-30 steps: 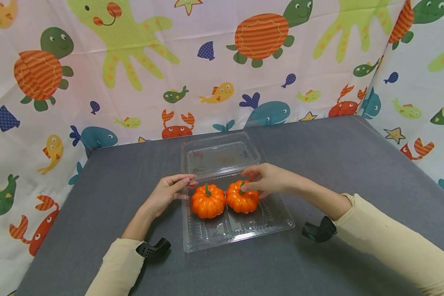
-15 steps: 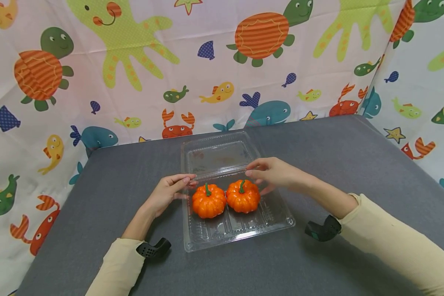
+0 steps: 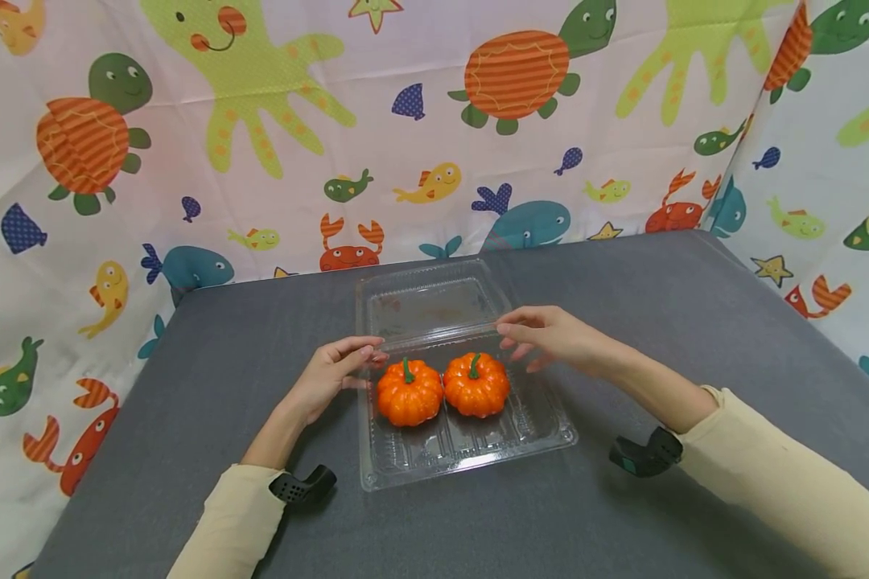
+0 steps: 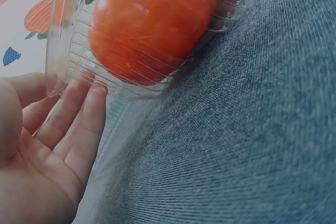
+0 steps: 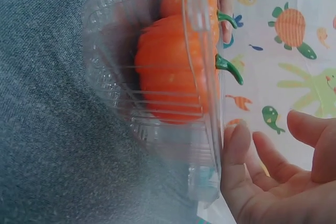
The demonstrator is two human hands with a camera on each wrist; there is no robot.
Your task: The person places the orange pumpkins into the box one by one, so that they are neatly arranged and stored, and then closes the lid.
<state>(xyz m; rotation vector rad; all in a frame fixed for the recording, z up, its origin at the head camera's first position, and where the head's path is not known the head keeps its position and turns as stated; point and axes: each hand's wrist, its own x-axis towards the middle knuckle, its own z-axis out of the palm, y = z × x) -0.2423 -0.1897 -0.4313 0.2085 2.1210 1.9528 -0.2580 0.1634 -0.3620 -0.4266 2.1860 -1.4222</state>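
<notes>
Two orange toy pumpkins with green stems, the left pumpkin (image 3: 409,396) and the right pumpkin (image 3: 476,388), sit side by side in a clear plastic clamshell container (image 3: 471,461). Its lid (image 3: 438,302) lies folded back behind the tray. My left hand (image 3: 327,375) is at the tray's left side; in the left wrist view its extended fingers (image 4: 86,119) touch the clear wall below the rim. By the tray's right rim, near the hinge, my right hand (image 3: 566,339) has loosely bent fingers and holds nothing. The right wrist view shows those fingertips against or very near the rim; contact is unclear.
A grey cloth-covered table (image 3: 261,322) lies under the container. Behind it and at the sides hangs a white curtain (image 3: 376,209) printed with sea animals. Black wrist cameras sit at the left cuff (image 3: 302,485) and right cuff (image 3: 646,453).
My right hand has let go of the right pumpkin and moved right and slightly back to the tray's rim. The left hand and both pumpkins have stayed in place.
</notes>
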